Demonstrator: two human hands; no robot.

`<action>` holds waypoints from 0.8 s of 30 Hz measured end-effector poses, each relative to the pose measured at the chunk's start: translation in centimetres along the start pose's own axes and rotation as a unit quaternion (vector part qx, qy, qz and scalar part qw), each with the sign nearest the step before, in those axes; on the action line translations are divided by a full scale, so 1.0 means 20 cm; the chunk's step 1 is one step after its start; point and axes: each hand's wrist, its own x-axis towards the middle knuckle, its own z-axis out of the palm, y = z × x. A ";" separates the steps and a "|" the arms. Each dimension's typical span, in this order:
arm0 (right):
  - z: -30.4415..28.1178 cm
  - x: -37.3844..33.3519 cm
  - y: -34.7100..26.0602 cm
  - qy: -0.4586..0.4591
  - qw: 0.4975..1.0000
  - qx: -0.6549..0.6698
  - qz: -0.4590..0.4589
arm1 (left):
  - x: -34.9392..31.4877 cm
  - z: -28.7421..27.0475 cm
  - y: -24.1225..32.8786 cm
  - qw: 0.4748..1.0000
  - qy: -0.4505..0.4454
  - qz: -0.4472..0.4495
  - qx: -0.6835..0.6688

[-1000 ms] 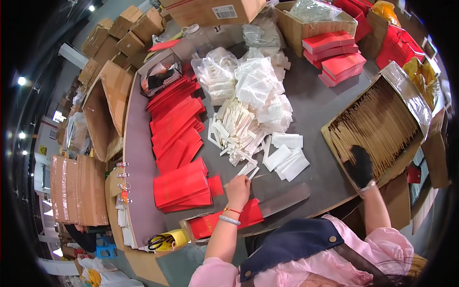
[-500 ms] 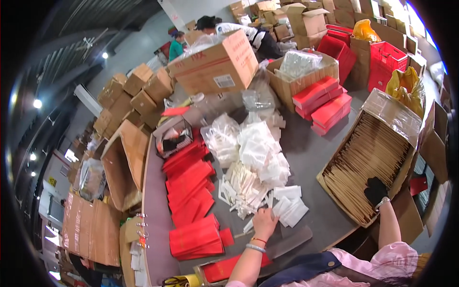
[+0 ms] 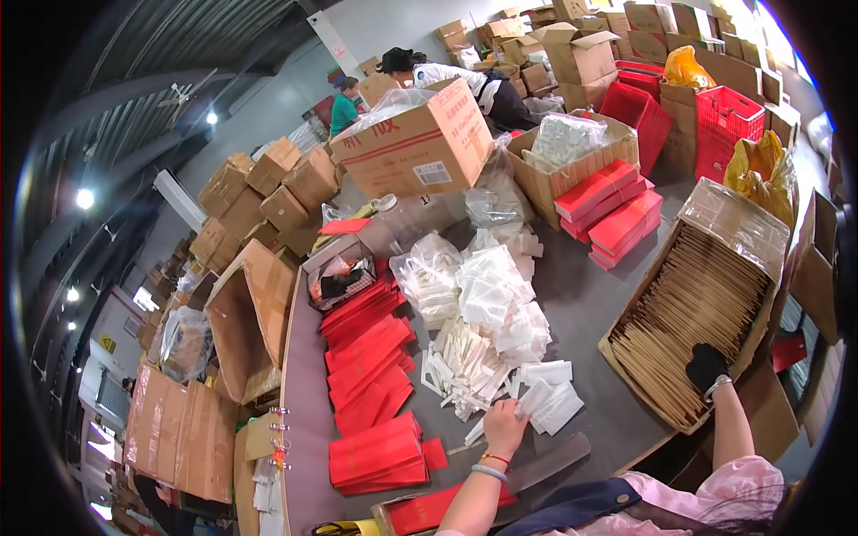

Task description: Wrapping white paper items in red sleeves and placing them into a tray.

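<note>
My left hand [image 3: 506, 429], bare with a bracelet and a band at the wrist, is at the near edge of a pile of thin white strips [image 3: 465, 366]. Its fingers are bent together beside flat white packets [image 3: 552, 404]; what they pinch is too small to make out. In a black glove, my right hand [image 3: 707, 363] rests on the near right part of tightly packed thin brown sticks [image 3: 684, 313]. These fill an open cardboard box [image 3: 642, 399]. The dark glove hides how its fingers are bent.
Red envelopes [image 3: 375, 451] lie in stacks along the left. A clear-bagged white heap [image 3: 496, 286] is mid-table, with red bundles [image 3: 621, 223] beyond. A long flat strip [image 3: 554, 460] lies near my left forearm. Large cartons [image 3: 416, 143] and two people [image 3: 447, 85] are farther back.
The whole view has shifted slightly, so things sit a little farther right and lower. Both hands stay in about the same places, by the white packets and on the sticks.
</note>
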 end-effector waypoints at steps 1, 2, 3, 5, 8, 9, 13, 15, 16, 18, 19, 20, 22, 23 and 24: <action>-0.01 -0.01 -0.02 -0.002 1.000 -0.001 -0.002 | -0.01 0.00 0.00 1.000 0.000 -0.003 0.000; -0.03 -0.02 -0.05 -0.005 1.000 0.000 0.010 | -0.01 0.00 0.00 1.000 0.000 -0.008 -0.011; -0.03 -0.04 -0.06 -0.010 1.000 0.001 0.022 | -0.03 0.00 0.00 1.000 0.000 -0.014 -0.022; -0.01 -0.05 -0.06 -0.008 0.999 -0.046 0.010 | -0.05 -0.01 0.00 0.998 -0.010 -0.039 -0.052; 0.00 -0.03 -0.05 -0.024 0.993 -0.118 -0.005 | -0.07 -0.03 0.03 0.991 -0.014 -0.067 -0.115; 0.03 -0.02 -0.04 -0.041 0.990 -0.138 -0.014 | -0.08 -0.06 0.03 0.987 -0.004 -0.071 -0.142; 0.10 0.09 0.23 0.046 0.994 -0.087 0.050 | -0.14 -0.31 0.16 0.941 -0.103 -0.148 -0.286; -0.11 0.01 0.04 0.149 0.989 0.009 0.001 | -0.23 -0.42 0.21 0.913 -0.191 -0.164 -0.321; -0.14 -0.02 -0.04 0.204 0.973 0.052 -0.096 | -0.30 -0.41 0.20 0.907 -0.200 -0.178 -0.324; -0.19 -0.13 -0.39 0.201 0.929 0.172 -0.259 | -0.42 -0.37 0.13 0.987 -0.155 0.034 -0.037; -0.14 -0.17 -0.50 0.124 0.930 0.197 -0.285 | -0.46 -0.35 0.12 0.990 -0.131 0.027 -0.038; -0.13 -0.23 -0.64 -0.015 0.939 0.209 -0.272 | -0.48 -0.36 0.12 0.990 -0.134 0.021 -0.039; 0.07 -0.31 -0.77 -0.066 0.873 0.242 -0.418 | -0.49 -0.39 0.14 0.996 -0.084 -0.015 -0.029; 0.10 -0.38 -0.82 -0.122 0.883 0.181 -0.416 | -0.52 -0.39 0.14 0.996 -0.086 -0.018 -0.031; 0.14 -0.42 -0.87 -0.147 0.880 0.138 -0.430 | -0.55 -0.41 0.12 0.996 -0.072 -0.042 -0.044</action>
